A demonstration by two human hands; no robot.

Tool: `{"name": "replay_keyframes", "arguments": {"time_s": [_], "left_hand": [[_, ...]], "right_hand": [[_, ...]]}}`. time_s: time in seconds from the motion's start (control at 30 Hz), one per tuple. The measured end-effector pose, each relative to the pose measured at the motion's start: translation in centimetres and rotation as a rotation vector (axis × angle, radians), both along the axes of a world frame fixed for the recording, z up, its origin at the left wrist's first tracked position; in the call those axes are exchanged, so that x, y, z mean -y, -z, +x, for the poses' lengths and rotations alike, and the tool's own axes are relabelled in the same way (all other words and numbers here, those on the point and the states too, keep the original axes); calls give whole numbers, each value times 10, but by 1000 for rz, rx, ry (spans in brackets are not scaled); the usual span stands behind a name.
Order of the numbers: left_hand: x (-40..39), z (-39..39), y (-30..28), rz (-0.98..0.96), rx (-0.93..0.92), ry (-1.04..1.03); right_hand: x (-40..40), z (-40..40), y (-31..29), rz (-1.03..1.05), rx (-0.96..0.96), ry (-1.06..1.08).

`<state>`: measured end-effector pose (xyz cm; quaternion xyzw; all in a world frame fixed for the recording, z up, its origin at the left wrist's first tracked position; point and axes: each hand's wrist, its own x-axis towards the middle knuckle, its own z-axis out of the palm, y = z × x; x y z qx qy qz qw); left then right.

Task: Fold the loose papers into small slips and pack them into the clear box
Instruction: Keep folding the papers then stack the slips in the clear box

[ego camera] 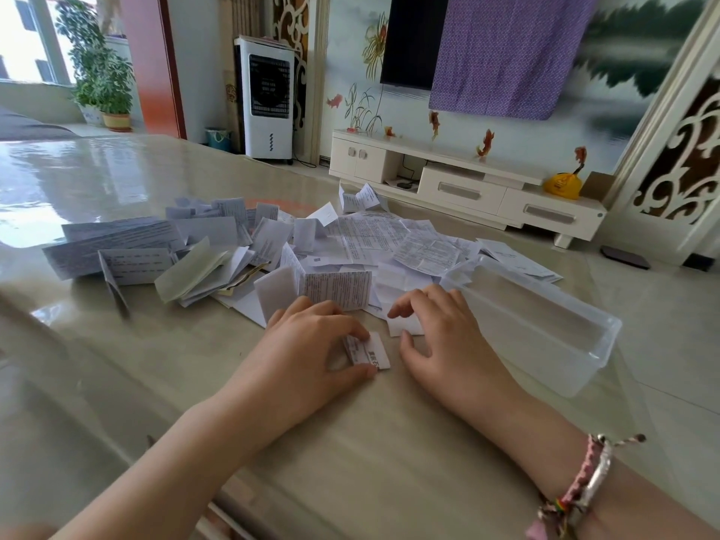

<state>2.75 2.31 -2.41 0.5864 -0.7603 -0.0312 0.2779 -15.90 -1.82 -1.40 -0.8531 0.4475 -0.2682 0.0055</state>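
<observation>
From the head camera, your left hand (311, 341) rests low on the glossy counter (370, 442), thumb and curled fingers (360, 334) pinching a small folded slip (370, 351) that lies flat on the surface (dark print shows on its top face). Your right hand (440, 333) sits just beside it, fingers loosely spread and holding nothing, the fingertips resting on a small white paper piece (405, 326) at the near edge of the pile. On that wrist you wear braided bracelets (580, 485).

The loose papers (382, 235) lie heaped across the middle of the counter beyond your hands: unfolded printed leaflets towards the right, a clutter of part-folded sheets (202, 267) towards the left, and one folded leaflet (335, 288) standing up just behind your left hand.

The clear box (545, 321) stands open to the right of your right hand, touching the pile's right edge; no slips can be made out inside it.

Past the counter stand a white air cooler (269, 99), a low TV cabinet (467, 181) and a wall-mounted screen half covered by a purple cloth (510, 52).
</observation>
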Motion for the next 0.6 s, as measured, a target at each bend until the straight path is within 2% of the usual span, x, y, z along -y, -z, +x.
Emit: {"name": "replay_keyframes", "arguments": {"time_s": [0.2, 0.37, 0.6], "left_hand": [[4, 22, -4, -115, 18, -148], [6, 33, -3, -47, 178, -206], [16, 34, -9, 24, 200, -361]], "right_hand": [[-4, 4, 0, -43, 62, -71], [-3, 10, -2, -39, -22, -51], [6, 14, -10, 141, -141, 17]]}}
